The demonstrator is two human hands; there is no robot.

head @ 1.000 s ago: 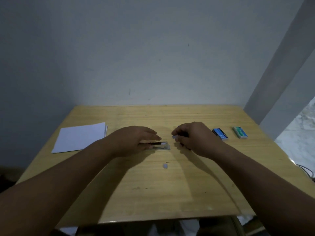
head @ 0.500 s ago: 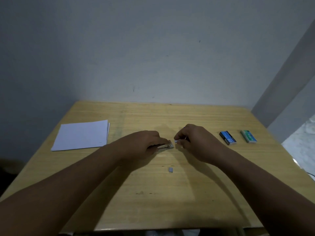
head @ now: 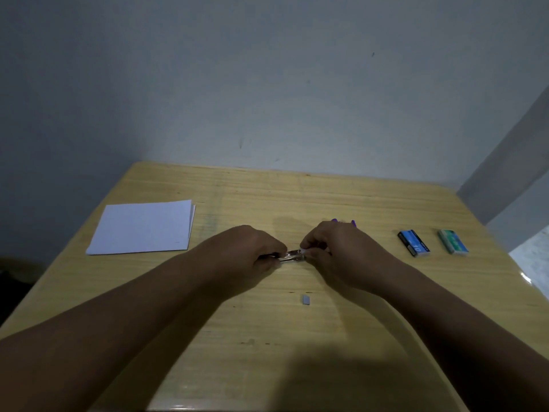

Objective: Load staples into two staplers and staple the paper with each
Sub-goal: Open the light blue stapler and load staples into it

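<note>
A small metal stapler is gripped at its left end by the left hand, low over the middle of the tabletop. At its right end, the fingers of the right hand are pinched around something pale, probably a strip of staples being fed in; this cannot be confirmed. A purple object, possibly stapler number 2, shows just behind the right hand. A small grey piece lies near the viewer. The paper is stacked well to the left, apparently unstapled. 2 staple boxes, a blue box and a green box, lie to the right. Loading seems under way; both staplings are judged to remain.
</note>
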